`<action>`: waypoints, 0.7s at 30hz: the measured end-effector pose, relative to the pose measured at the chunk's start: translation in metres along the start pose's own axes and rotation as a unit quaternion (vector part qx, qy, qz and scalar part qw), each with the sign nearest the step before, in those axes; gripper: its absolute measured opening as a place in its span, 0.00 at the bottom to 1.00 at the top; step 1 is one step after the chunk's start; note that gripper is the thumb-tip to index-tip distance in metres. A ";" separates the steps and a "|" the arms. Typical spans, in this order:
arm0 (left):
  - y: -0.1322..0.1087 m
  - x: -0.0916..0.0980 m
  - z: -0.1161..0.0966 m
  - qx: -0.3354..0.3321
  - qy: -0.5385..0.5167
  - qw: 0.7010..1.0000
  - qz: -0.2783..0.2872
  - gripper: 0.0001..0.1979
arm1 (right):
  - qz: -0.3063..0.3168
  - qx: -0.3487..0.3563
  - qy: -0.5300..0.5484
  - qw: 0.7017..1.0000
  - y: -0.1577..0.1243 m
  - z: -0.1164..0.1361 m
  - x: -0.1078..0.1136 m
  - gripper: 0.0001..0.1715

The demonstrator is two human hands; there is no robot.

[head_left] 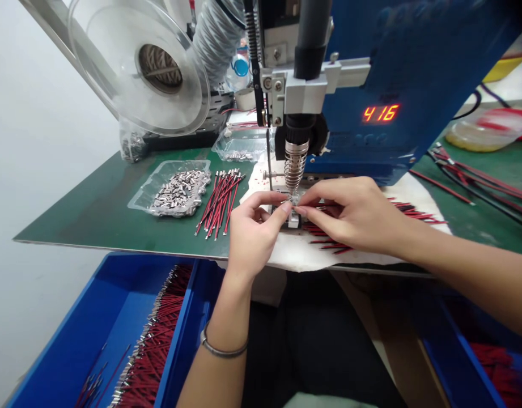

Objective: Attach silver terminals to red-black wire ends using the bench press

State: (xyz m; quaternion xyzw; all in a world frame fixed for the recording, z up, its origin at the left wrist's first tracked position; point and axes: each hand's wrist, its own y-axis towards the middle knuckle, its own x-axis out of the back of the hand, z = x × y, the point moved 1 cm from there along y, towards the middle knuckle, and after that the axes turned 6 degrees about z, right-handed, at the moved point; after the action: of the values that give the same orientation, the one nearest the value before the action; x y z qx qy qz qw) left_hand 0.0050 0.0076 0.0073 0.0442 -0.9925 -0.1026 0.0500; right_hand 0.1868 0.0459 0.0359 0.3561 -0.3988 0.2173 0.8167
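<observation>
My left hand (252,232) and my right hand (349,218) meet at the middle of the surface (94,215), right under the coiled metal tip (295,164) that hangs down from the blue machine (392,68). The left thumb and forefinger are pressed together on a small metal piece (293,200) that sits just below that tip, above a little fixture block (293,221). The right thumb and forefinger pinch the same piece from the other side, so the fingertips of both hands nearly touch. My other fingers are loosely curled. The piece is mostly hidden by my fingers, and I cannot tell its shape.

Both hands work over a white cloth (295,255) spread at the near edge of the surface. Loose red wires (329,241) lie on the cloth beneath my right hand and fan out to the right. Left of my left hand lies a bundle of red wires (220,198), and left of that a clear tray (141,195) holds a heap of small metal sleeves (179,190). A clear reel (137,62) stands at the far left. The machine's red display (380,113) reads 416. Near left, below the surface, a blue bin (86,328) holds rows of red wires with metal ends (154,340). A thin bracelet (222,348) circles my left wrist.
</observation>
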 end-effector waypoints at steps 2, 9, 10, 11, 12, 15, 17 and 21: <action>0.000 0.000 -0.001 0.001 0.001 1.000 0.000 0.08 | 0.003 -0.002 -0.012 1.000 0.000 0.000 0.000 0.09; 0.000 0.001 -0.001 -0.004 0.013 1.000 0.004 0.07 | 0.002 -0.004 -0.030 1.000 -0.001 0.001 0.001 0.09; 0.000 0.000 0.000 -0.008 0.015 1.000 0.006 0.08 | 0.003 -0.005 -0.029 1.000 -0.001 0.001 0.001 0.09; 0.001 0.000 0.001 -0.012 0.016 1.000 0.004 0.07 | 0.004 -0.005 -0.029 1.000 -0.001 0.001 0.001 0.09; 0.001 0.000 0.002 -0.015 0.015 1.000 0.002 0.07 | 0.005 -0.003 -0.028 1.000 -0.001 0.001 0.001 0.09; 0.000 0.003 0.003 -0.029 0.007 0.999 -0.011 0.07 | 0.004 0.012 -0.025 1.000 -0.001 0.000 0.001 0.08; -0.007 0.009 -0.001 -0.049 0.035 0.997 -0.037 0.08 | 0.002 0.020 -0.026 0.999 -0.001 0.000 0.002 0.08; -0.032 0.023 -0.013 -0.059 0.198 0.977 -0.048 0.06 | 0.003 0.022 -0.033 0.999 -0.003 0.000 0.002 0.08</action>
State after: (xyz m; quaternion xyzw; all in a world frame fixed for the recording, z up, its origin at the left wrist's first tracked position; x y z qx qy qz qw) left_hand -0.0143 -0.0284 0.0156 0.1080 -0.9518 -0.1522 0.2434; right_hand 0.1897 0.0439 0.0359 0.3798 -0.4214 0.2172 0.7944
